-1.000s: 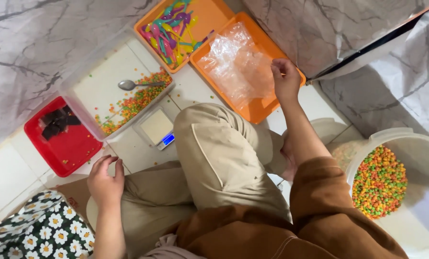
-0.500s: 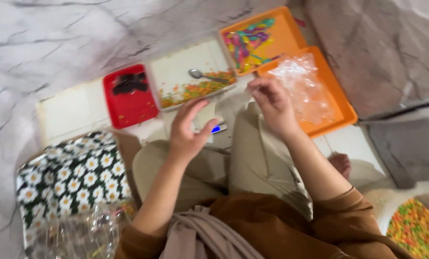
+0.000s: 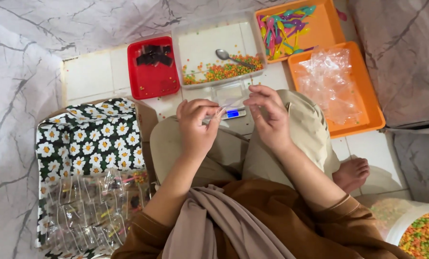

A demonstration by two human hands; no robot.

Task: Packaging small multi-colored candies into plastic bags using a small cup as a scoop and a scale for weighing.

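Observation:
My left hand and my right hand meet above my knees and together pinch a small clear plastic bag. It is held over a small digital scale on the tiled floor. Just beyond the scale stands a clear plastic tub with colourful round candies and a metal spoon in it. To the right of my right hand an orange tray holds a heap of clear bags.
A red tray with dark pieces stands left of the tub. An orange tray of coloured plastic spoons lies at the back right. A flower-patterned box with filled clear packets is at my left. A white bucket of candies stands at the bottom right.
My right hand came back from the orange tray of bags, and my left hand rose from my knee. Both now meet over the scale on a clear bag. The view swung left.

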